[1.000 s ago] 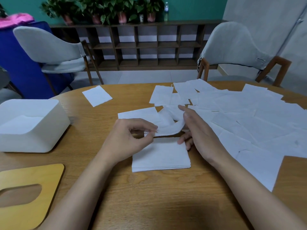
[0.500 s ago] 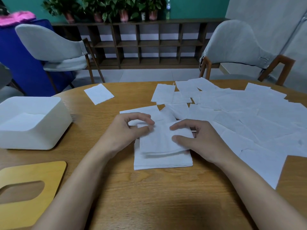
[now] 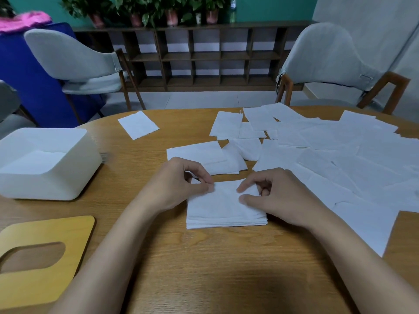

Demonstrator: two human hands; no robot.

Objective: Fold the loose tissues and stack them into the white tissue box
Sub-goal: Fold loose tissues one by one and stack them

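Note:
A neat stack of folded white tissues (image 3: 223,211) lies on the wooden table (image 3: 204,268) right in front of me. My left hand (image 3: 181,186) pinches the top tissue at its far left corner. My right hand (image 3: 274,196) pinches the same tissue at its far right corner, with fingers curled over the edge. Several loose unfolded tissues (image 3: 328,155) are spread across the right half of the table. The white tissue box (image 3: 45,164) stands open at the left, with tissue lying inside it.
A yellow wooden lid with an oval slot (image 3: 38,259) lies at the near left. One single tissue (image 3: 138,124) sits alone at the far middle. Two grey chairs (image 3: 74,62) stand behind the table, in front of a low shelf (image 3: 204,55).
A tissue lifted from the loose spread was brought down and laid folded on the stack. Both hands now sit lower, at its far corners.

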